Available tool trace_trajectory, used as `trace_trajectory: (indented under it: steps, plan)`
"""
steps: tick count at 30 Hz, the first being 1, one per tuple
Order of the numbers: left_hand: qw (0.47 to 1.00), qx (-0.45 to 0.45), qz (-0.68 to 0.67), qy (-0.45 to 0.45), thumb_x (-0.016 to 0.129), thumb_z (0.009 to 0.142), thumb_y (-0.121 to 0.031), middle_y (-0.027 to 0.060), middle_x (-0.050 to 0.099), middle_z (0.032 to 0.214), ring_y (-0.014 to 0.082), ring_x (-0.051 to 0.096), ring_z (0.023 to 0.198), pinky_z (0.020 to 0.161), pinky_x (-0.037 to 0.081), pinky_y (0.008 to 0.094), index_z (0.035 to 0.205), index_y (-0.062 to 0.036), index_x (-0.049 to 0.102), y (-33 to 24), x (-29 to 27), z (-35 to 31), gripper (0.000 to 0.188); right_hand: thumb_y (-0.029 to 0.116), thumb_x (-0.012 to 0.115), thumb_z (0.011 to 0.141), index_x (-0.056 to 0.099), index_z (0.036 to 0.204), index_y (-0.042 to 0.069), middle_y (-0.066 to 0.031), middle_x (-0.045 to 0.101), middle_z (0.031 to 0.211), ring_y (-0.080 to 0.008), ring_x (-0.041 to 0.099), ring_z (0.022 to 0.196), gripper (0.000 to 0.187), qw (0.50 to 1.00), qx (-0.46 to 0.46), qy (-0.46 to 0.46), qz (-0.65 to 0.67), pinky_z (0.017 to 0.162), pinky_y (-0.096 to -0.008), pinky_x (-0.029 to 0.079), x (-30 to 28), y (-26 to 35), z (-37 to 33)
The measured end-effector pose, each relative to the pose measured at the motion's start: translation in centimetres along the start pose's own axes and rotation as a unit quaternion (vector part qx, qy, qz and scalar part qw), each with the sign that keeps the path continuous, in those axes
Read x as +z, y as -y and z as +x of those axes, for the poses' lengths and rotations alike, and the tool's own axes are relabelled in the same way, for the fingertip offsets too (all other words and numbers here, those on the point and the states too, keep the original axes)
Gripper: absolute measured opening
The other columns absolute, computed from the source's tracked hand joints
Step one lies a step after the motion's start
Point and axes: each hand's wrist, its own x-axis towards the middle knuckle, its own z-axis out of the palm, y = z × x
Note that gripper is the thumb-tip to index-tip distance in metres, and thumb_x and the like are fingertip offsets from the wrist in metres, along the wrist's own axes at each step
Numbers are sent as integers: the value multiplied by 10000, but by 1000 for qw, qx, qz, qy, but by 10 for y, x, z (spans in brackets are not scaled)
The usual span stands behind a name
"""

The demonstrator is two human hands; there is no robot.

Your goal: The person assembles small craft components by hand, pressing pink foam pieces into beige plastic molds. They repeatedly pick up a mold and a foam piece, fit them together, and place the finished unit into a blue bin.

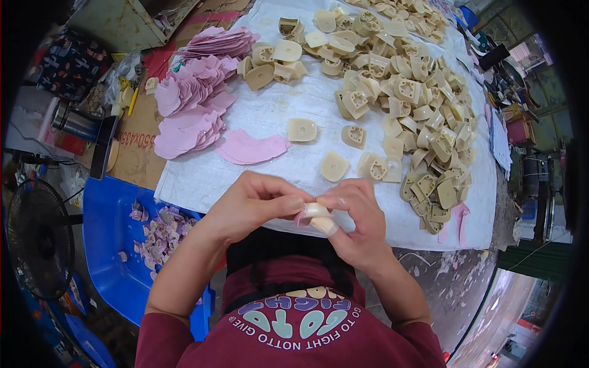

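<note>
Between my two hands, close to the table's front edge, is a beige plastic shoe heel (317, 210) with a pink cover piece (300, 218) against its left side. My left hand (257, 205) pinches at the pink edge with thumb and forefinger. My right hand (357, 214) grips the heel from the right, its thumb, wrapped in a pale covering, below. Just beyond my fingers lie several loose heels (334, 166). A flat curved pink piece (251, 147) rests to the left, beside fanned stacks of pink pieces (190, 132).
A large heap of beige heels (423, 116) covers the right side of the white-sheeted table (264, 110). At lower left stands a blue tub (110, 245) holding many small pink-and-beige pieces (162, 236). A black fan (40, 239) is farther left. Two pink strips (457, 224) lie near the right front edge.
</note>
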Motion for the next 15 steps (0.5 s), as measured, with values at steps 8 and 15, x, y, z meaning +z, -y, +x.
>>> trace_trajectory:
  steps: [8,15]
  plan:
    - [998,-13,-58,8,694,818,12,200,678,1079,170,663,861,766,535,286,988,74,680,-1,8,-15,181,22,690,572,629,935,78,-21,630,893,-235,563,865,372,995,-83,-12,-61,777,-373,374,-3,5,1]
    - [1000,28,-6,-3,657,849,15,122,691,975,117,640,858,762,512,248,1157,47,589,-3,20,-20,317,45,668,553,618,930,50,-52,618,907,-249,557,862,381,990,-112,24,-78,776,-391,376,-4,7,0]
